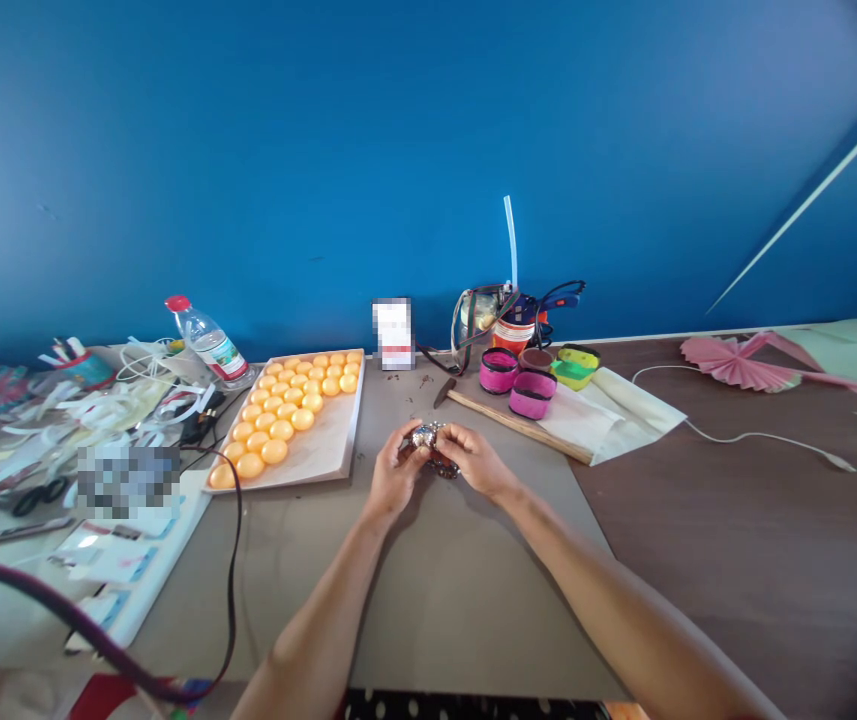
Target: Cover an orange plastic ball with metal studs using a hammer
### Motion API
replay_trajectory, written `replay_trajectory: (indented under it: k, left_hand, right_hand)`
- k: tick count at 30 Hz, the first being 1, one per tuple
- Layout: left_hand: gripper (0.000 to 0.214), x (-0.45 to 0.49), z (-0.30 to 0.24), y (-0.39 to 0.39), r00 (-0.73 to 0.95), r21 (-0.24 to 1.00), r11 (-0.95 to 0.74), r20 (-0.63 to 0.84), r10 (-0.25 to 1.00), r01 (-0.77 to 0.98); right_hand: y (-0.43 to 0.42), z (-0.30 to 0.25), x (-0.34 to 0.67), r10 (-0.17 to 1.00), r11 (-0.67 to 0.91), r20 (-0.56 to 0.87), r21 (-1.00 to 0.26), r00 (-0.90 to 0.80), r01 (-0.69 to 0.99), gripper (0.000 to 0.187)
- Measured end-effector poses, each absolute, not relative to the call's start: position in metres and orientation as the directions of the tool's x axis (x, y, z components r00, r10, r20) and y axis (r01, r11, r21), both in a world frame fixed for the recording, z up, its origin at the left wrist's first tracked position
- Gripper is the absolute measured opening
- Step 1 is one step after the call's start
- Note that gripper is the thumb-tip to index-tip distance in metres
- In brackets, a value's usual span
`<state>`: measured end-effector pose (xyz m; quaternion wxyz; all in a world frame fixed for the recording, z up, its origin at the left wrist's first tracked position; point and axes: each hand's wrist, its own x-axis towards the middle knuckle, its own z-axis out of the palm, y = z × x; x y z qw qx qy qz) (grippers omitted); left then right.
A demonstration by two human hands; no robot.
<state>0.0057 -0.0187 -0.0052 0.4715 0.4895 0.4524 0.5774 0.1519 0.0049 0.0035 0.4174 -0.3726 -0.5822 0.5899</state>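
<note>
You are holding a small silvery piece [423, 437] between both hands, out in front of you above the grey mat [473, 610], and the relation that is mattering most, as I am judging it, is how it is sitting between your two sets of fingertips. Your left hand [396, 476] is gripping it from the left in a narrow pinch, thumb on the near side; your right hand [477, 461] is meeting it from the right, its fingers drawn close together on that edge. The bright middle is lying nearer the left fingertips, so that side is probably doing the steadying. Its long axis seems to be running crosswise, from one hand toward the other (though your fingers are covering too much of it for me to be sure). Just below the right fingertips, dark glittery bits [444, 468] are showing; whether they are joined to the piece, I cannot tell. Beyond your hands, the hammer [522, 427] is lying slantwise, its head the end nearer the piece, and apart from your fingers.
</note>
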Motion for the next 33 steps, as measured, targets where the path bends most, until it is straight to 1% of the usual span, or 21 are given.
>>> replay_trajectory:
  k: [5, 8, 11, 14, 16, 18, 21, 23, 25, 28, 31, 33]
  left_hand:
    - [0.039, 0.006, -0.006, -0.020, -0.071, 0.990, -0.135, 0.131, 0.989, -0.047]
    - [0.039, 0.007, -0.008, -0.021, -0.074, 0.989, -0.145, 0.145, 0.987, 0.014]
    - [0.039, 0.007, -0.008, -0.022, -0.094, 0.986, -0.151, 0.157, 0.983, 0.064]
    - [0.038, 0.008, -0.006, -0.023, -0.110, 0.985, -0.164, 0.169, 0.979, 0.058]
    - [0.037, 0.009, -0.005, -0.023, -0.110, 0.986, -0.168, 0.168, 0.980, 0.010]
    - [0.039, 0.009, -0.003, -0.022, -0.096, 0.983, -0.158, 0.150, 0.984, -0.089]
    - [0.044, 0.011, -0.001, -0.020, -0.033, 0.940, -0.098, 0.092, 0.995, -0.328]
    - [0.047, 0.012, 0.001, -0.019, 0.005, 0.889, -0.042, 0.049, 0.999, -0.456]
    - [0.047, 0.013, 0.003, -0.019, 0.025, 0.857, 0.000, 0.015, 1.000, -0.515]
    - [0.045, 0.013, 0.006, -0.019, 0.022, 0.836, 0.023, -0.014, 1.000, -0.548]
    - [0.039, 0.013, 0.006, -0.019, -0.008, 0.815, 0.010, -0.018, 1.000, -0.579]
    - [0.035, 0.012, 0.006, -0.019, -0.022, 0.809, -0.004, -0.011, 1.000, -0.588]
  right_hand:
    - [0.006, 0.002, 0.152, 0.929, -0.001, 0.017, -0.999, -0.369, -0.048, 0.025]
    - [0.006, 0.000, 0.151, 0.937, 0.021, 0.030, -0.999, -0.349, -0.028, 0.022]
    - [0.006, -0.001, 0.148, 0.953, 0.035, 0.027, -0.999, -0.300, 0.024, 0.019]
    - [0.005, -0.001, 0.145, 0.972, 0.013, 0.001, -0.999, -0.234, 0.049, 0.019]
    - [0.004, -0.001, 0.143, 0.976, -0.006, -0.007, -1.000, -0.217, 0.006, 0.023]
    - [0.004, 0.000, 0.142, 0.977, -0.025, -0.001, -0.994, -0.212, -0.109, 0.029]
    - [0.006, 0.001, 0.145, 0.985, -0.017, 0.033, -0.958, -0.170, -0.285, 0.035]
    - [0.009, 0.000, 0.150, 0.992, 0.036, 0.071, -0.950, -0.104, -0.310, 0.038]
    - [0.013, -0.003, 0.158, 0.992, 0.111, 0.125, -0.956, -0.034, -0.272, 0.038]
    - [0.016, -0.006, 0.167, 0.977, 0.214, 0.214, -0.969, 0.020, -0.126, 0.037]
    - [0.012, -0.004, 0.169, 0.951, 0.308, 0.309, -0.950, 0.003, 0.039, 0.034]
    - [0.007, 0.000, 0.168, 0.928, 0.374, 0.371, -0.920, -0.043, 0.122, 0.030]
